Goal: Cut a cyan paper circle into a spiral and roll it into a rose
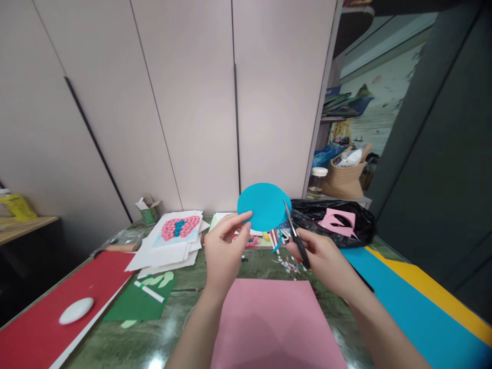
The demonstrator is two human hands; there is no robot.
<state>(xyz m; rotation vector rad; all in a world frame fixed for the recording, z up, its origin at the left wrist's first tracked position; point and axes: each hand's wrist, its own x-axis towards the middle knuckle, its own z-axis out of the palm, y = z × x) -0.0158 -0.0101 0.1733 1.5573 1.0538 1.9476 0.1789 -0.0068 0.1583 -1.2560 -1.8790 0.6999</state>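
My left hand (227, 246) pinches the lower left edge of a blue paper disc (261, 206), held up above the table. In my right hand (321, 256) is a pair of black-handled scissors (300, 246). The scissor blades lie at the right edge of the disc, pointing up and left. A thin curled blue paper strip (277, 244) hangs below the disc near the blades. Below both hands lies a pink paper sheet (272, 323) on the green table.
Left are a red sheet (96, 279) with a white oval object (77, 310), green paper (142, 302) with a marker (149, 291), and stacked pictures (154, 251). Paper scraps (290, 266) lie mid-table. Right are a black plastic bag (365, 220), blue sheet (411, 297) and yellow sheet (434, 287).
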